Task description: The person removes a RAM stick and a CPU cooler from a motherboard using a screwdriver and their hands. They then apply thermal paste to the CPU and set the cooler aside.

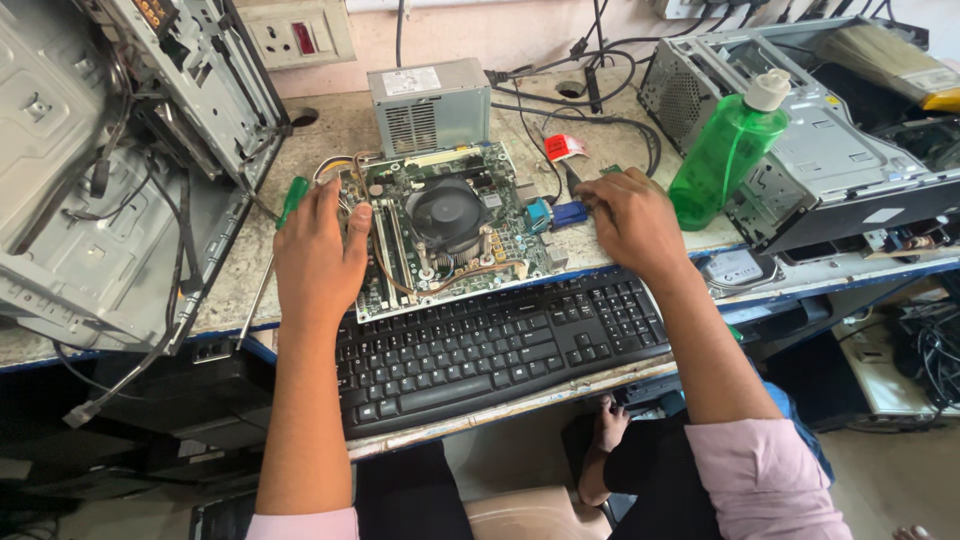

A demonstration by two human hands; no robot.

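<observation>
**2 hands steady a bare motherboard on the bench**

From the head camera we see 1 view, looking down on a worn stone-topped bench [300,160]. The motherboard [445,230] lies flat at the middle of it, its near edge overlapping the top of a black keyboard [500,345], probably because the bench is too crowded to give it a spot of its own. A round black cooler fan [447,213] sits at the board's centre.

Our left hand [318,255] lies palm down on the board's left edge, fingers loosely spread and flat, holding nothing; it seems to press the board so it cannot slide. A green-handled screwdriver [290,203] lies just beside that hand, within easy reach.

Our right hand [632,222] rests at the board's right edge, fingers curled toward a blue connector [568,213]. We cannot tell whether the fingertips pinch it or only touch it.

Behind the board stands a grey power supply [430,105]. An opened case [110,170] leans at the left, another case [830,140] lies at the right, and a green bottle [725,150] stands near the right hand.
</observation>
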